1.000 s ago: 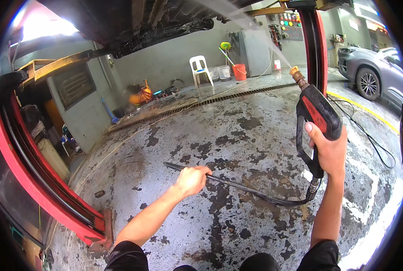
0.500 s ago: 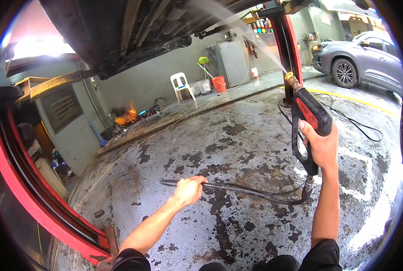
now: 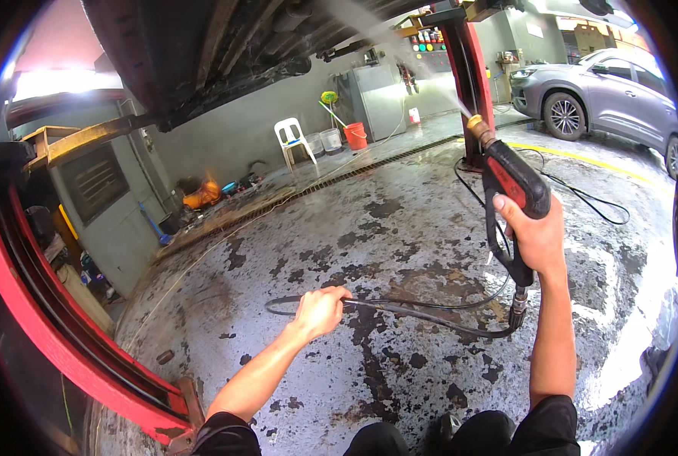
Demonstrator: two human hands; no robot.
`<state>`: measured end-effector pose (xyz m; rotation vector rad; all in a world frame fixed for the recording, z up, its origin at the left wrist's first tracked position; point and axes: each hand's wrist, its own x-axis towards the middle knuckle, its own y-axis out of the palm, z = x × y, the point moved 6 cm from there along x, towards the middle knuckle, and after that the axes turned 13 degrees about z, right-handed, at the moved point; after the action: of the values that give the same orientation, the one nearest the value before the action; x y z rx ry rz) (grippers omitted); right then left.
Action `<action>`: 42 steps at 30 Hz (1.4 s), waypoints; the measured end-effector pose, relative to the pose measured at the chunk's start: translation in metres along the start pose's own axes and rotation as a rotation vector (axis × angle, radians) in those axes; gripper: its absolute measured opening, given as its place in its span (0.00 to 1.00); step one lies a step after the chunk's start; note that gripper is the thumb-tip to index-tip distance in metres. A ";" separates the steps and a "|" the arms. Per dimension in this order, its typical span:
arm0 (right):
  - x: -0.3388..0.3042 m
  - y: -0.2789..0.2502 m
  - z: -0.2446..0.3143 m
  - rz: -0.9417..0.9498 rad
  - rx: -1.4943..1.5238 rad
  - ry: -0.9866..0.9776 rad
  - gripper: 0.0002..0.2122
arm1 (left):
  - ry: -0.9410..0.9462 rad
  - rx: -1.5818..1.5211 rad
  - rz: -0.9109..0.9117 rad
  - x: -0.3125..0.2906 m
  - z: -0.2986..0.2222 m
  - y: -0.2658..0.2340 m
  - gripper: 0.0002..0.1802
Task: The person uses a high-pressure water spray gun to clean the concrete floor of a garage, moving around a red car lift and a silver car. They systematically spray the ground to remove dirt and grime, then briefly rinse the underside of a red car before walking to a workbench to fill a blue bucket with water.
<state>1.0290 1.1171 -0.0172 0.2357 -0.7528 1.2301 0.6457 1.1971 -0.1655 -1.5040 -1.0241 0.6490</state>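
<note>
My right hand (image 3: 539,234) is wrapped round the grip of a black and red pressure washer gun (image 3: 515,182), held up at the right. Its brass nozzle points up and to the left, and a white spray of water (image 3: 400,42) shoots from it toward the underside of a raised car (image 3: 225,53). From the bottom of the gun a black hose (image 3: 438,321) curves left to my left hand (image 3: 321,311), which is closed round it. Beyond that hand the hose loops back and runs off behind the gun.
Red lift posts stand at the left (image 3: 73,334) and behind the gun (image 3: 468,68). A grey car (image 3: 605,95) is parked at the back right. A white chair (image 3: 295,140), a red bucket (image 3: 355,136) and a grey cabinet (image 3: 379,102) line the far wall, behind a floor drain grate (image 3: 339,178).
The view has shifted slightly, with the background moving a little left and up. The gun sits slightly further left, still spraying. Both hands keep their holds.
</note>
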 end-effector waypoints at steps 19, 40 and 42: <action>-0.042 -0.069 0.022 -0.056 0.135 0.103 0.14 | 0.122 -0.019 -0.010 -0.055 -0.050 -0.024 0.14; -0.059 -0.251 -0.118 -0.216 0.367 0.271 0.11 | 0.050 0.105 -0.027 -0.042 -0.218 0.009 0.16; -0.057 -0.266 -0.128 -0.234 0.376 0.282 0.11 | 0.032 0.117 -0.021 -0.039 -0.235 0.010 0.15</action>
<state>1.3135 1.0515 -0.0878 0.4353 -0.2381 1.1429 0.8296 1.0493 -0.1338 -1.3962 -0.9603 0.6567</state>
